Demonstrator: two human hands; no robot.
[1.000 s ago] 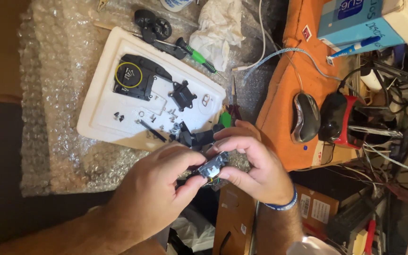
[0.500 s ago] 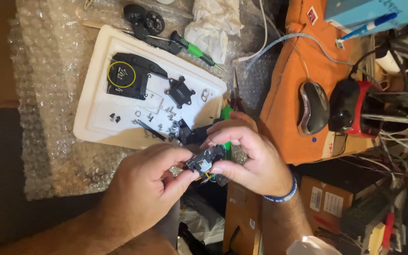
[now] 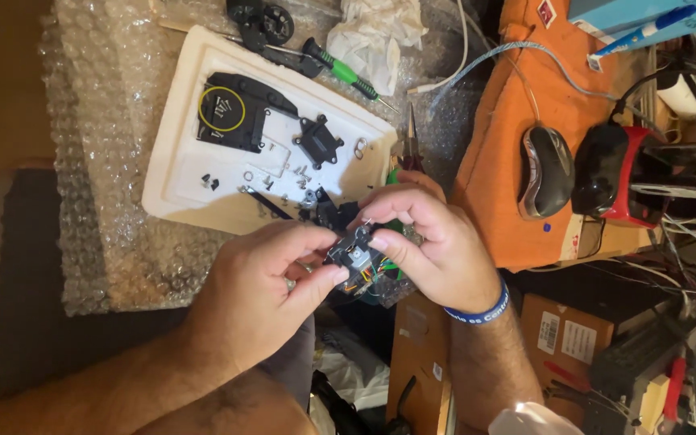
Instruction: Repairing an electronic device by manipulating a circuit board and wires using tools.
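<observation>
Both hands meet in the middle of the view over a small black and silver electronic module [image 3: 354, 256] with thin coloured wires under it. My left hand [image 3: 263, 294] pinches its left side between thumb and fingers. On its right side, my right hand [image 3: 432, 242], with a blue wristband, grips it with curled fingers. Just beyond the hands lies a white foam tray [image 3: 175, 173] with black plastic parts [image 3: 235, 113] and several tiny screws on it.
The tray rests on bubble wrap [image 3: 98, 145]. A green-handled screwdriver [image 3: 340, 71] and crumpled tissue [image 3: 376, 36] lie at the far side. To the right, an orange cloth [image 3: 493, 177] carries a computer mouse [image 3: 545, 171]; cables and cardboard boxes [image 3: 569, 334] crowd the right.
The view has shifted slightly, so the tray and hands sit lower and more central. Both hands keep hold of the small module, turning it a little between the fingers.
</observation>
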